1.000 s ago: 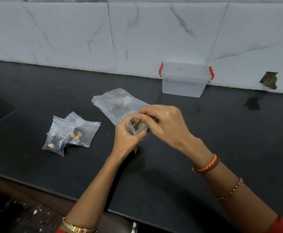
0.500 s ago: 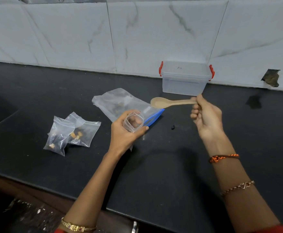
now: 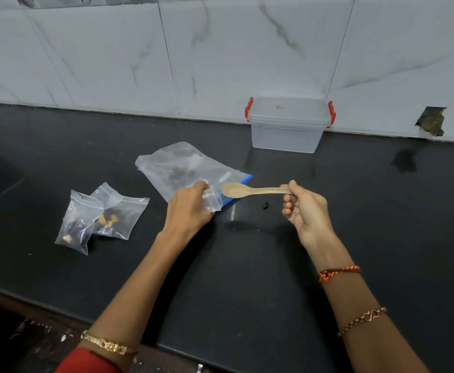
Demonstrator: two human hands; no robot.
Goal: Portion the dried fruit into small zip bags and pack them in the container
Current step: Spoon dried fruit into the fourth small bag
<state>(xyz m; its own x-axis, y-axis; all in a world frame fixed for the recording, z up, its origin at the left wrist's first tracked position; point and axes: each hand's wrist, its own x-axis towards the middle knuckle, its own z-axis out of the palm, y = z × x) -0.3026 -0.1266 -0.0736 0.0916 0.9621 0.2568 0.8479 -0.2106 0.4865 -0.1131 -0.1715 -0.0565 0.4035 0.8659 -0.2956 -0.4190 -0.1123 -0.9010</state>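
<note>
My left hand (image 3: 189,208) grips a small clear zip bag (image 3: 211,201) just in front of the large clear bag of dried fruit (image 3: 185,168), which lies on the black counter with its blue zip edge to the right. My right hand (image 3: 305,208) holds a beige spoon (image 3: 250,190) by the handle, its empty bowl pointing left, close to the small bag. Two filled small zip bags (image 3: 100,216) lie to the left. The lidded clear container (image 3: 287,125) with red clips stands by the wall. One dark fruit piece (image 3: 265,205) lies loose under the spoon.
The black counter (image 3: 247,265) ends at a front edge near my body. A white marble-tiled wall runs behind it, with a broken hole (image 3: 432,121) at the right and a dark smudge (image 3: 405,161) on the counter below that hole.
My right hand left the small bag, lifted the spoon and now brings it lower and closer to the bag. My left hand turned the small bag and lowered it toward the large bag.
</note>
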